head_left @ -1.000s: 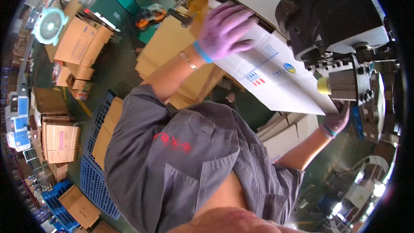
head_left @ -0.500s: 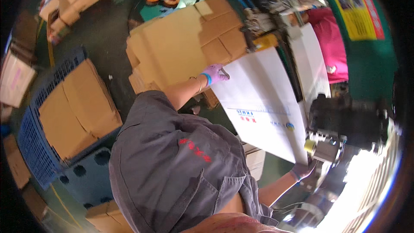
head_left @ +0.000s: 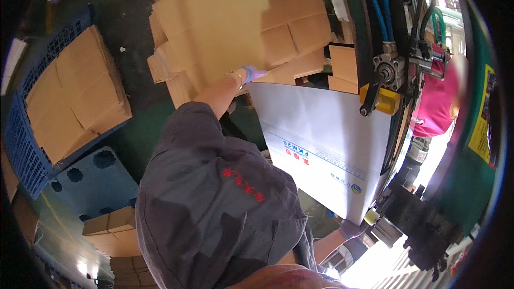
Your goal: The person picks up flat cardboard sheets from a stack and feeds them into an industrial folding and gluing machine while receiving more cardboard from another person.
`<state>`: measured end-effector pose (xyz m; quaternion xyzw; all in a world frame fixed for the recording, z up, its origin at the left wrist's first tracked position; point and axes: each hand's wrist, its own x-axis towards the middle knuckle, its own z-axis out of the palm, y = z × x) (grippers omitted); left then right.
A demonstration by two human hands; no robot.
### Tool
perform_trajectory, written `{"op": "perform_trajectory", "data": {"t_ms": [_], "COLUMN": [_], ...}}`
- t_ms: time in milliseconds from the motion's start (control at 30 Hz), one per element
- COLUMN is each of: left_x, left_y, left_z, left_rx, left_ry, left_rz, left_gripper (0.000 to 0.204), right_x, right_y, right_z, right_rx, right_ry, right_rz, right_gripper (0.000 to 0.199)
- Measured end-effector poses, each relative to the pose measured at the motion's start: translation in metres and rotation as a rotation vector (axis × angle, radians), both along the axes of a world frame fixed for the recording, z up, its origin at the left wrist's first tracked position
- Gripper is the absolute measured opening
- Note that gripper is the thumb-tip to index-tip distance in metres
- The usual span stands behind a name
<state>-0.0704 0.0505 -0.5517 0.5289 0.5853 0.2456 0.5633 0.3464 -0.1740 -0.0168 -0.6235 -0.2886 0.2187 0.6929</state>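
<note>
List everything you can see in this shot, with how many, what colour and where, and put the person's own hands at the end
Large white printed cardboard sheet: one, white, centre right, held at both ends.
Stack of flat brown cardboard blanks: one pile, brown, top centre.
Blue plastic pallet with brown cardboard sheets: one, blue, left edge.
Bare blue plastic pallet: one, blue, lower left.
Green machine with blue hoses: one, green, right side.
Yellow block on the machine: one, yellow, right of centre.
Person in pink: one, far right, blurred.
Left hand: purple glove, on the sheet's far edge.
Right hand: purple glove, at the sheet's near corner.
</note>
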Motion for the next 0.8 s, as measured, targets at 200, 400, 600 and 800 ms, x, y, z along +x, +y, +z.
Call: {"op": "perform_trajectory", "data": {"t_ms": [200,400,600,800], "left_x": [-0.016,-0.018,-0.028,-0.042], "left_y": [-0.012,-0.008,-0.004,0.011], "left_z": [0.05,0.026,0.025,0.095], "left_rx": [-0.124,0.136,-0.099,0.05], "left_ry": [-0.155,0.042,-0.457,0.013], "left_rz": [-0.449,-0.348,0.28,0.63], "left_gripper": [0.03,0.028,0.032,0.036], "right_x": [-0.008,-0.014,-0.013,-0.021], "right_y": [-0.023,-0.017,-0.019,-0.033], "right_z": [0.001,-0.004,-0.014,-0.013], "right_rx": [-0.004,-0.015,0.024,0.101], "right_ry": [-0.04,-0.046,-0.003,0.057], "right_rz": [-0.047,-0.038,0.01,0.067], "right_gripper": [0.043,0.043,0.042,0.042]}}
